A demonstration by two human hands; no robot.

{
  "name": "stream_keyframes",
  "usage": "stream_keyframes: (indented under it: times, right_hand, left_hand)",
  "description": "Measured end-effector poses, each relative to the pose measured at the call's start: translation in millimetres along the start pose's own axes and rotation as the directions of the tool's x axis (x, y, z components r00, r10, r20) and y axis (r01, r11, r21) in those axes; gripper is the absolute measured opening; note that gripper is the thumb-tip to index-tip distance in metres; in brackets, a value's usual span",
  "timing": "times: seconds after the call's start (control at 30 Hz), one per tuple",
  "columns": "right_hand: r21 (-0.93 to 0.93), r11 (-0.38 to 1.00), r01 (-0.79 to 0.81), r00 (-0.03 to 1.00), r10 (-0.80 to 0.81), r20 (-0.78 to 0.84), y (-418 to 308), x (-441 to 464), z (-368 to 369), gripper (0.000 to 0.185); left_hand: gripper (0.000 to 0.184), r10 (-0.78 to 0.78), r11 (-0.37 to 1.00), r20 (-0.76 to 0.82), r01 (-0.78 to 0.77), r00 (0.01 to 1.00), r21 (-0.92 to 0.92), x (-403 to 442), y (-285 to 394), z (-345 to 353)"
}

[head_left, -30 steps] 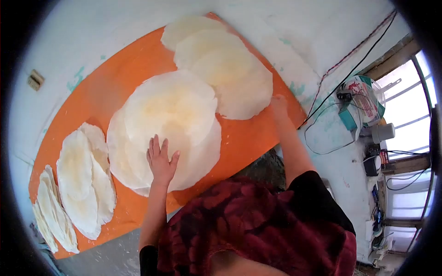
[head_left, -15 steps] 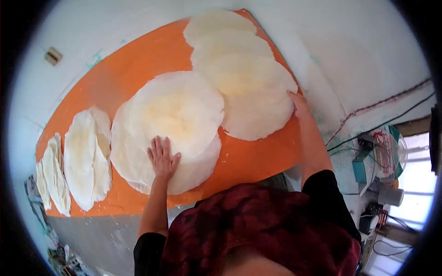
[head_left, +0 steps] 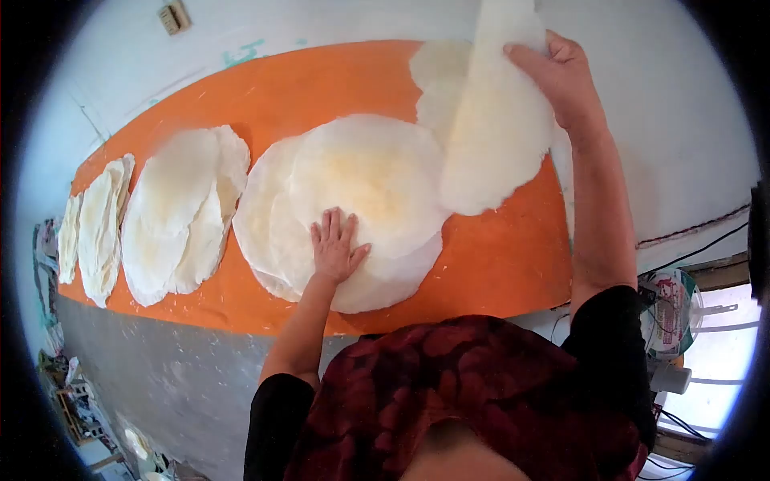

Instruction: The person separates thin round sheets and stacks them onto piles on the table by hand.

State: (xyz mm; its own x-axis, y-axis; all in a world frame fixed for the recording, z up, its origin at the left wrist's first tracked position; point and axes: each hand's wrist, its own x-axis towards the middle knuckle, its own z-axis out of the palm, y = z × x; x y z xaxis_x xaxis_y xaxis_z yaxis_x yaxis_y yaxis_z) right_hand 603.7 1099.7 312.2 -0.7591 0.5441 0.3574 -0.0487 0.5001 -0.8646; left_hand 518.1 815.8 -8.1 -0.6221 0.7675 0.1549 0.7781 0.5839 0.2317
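Note:
In the head view my left hand (head_left: 335, 247) lies flat, fingers spread, on a pile of large, thin round flatbreads (head_left: 361, 168). My right hand (head_left: 561, 76) pinches the edge of another thin flatbread (head_left: 499, 120), thumb on the near face, and holds it raised and partly folded over at the far right. Its lower part hangs near the right side of the pile. Behind it, another pale flatbread (head_left: 437, 84) lies on the orange tabletop (head_left: 513, 264), mostly hidden.
To the left lie more flatbreads in overlapping piles: a wide one (head_left: 176, 208), a narrower one (head_left: 104, 228) and a small one at the edge. A white wall (head_left: 337, 20) runs behind the table. Cables and a round plastic container (head_left: 674, 313) are at the right.
My right hand has gripped the right-hand flatbread's edge and lifted it up and away from me. My left hand stays on its pile. The view has shifted, moving the table within the frame.

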Motion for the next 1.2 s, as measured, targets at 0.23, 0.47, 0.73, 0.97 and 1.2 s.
stream_keyframes:
  times: [0.23,0.47,0.73,0.97,1.2]
  right_hand:
    - [0.504,0.834,-0.225,0.929,0.340,-0.147,58.4,-8.7,64.3,0.027]
    - [0.066,0.695,-0.716,0.648,0.625,0.435,213.1,-89.5,146.3,0.021]
    - [0.750,0.408,-0.520,0.371,0.899,-0.232,305.9,-110.2,18.0,0.016]
    - [0.922,0.091,-0.376,0.298,0.954,0.027,354.8,-97.5,5.4,0.020]
    - [0.584,0.562,-0.586,0.543,0.807,-0.232,312.9,-1.6,3.2,0.027]
  left_hand:
    - [0.054,-0.566,0.647,-0.342,0.147,0.750,-0.748,-55.0,-12.4,-22.6]
    - [0.058,-0.453,0.848,-0.510,0.177,0.731,-0.499,-65.2,1.8,-57.9]
    - [0.065,-0.254,0.963,-0.129,0.263,0.959,0.061,2.6,1.5,0.8]
    - [0.068,-0.305,0.934,-0.055,0.310,0.951,0.179,7.9,2.2,22.7]
    - [0.067,-0.311,0.932,-0.051,0.315,0.949,0.178,9.3,4.2,18.9]
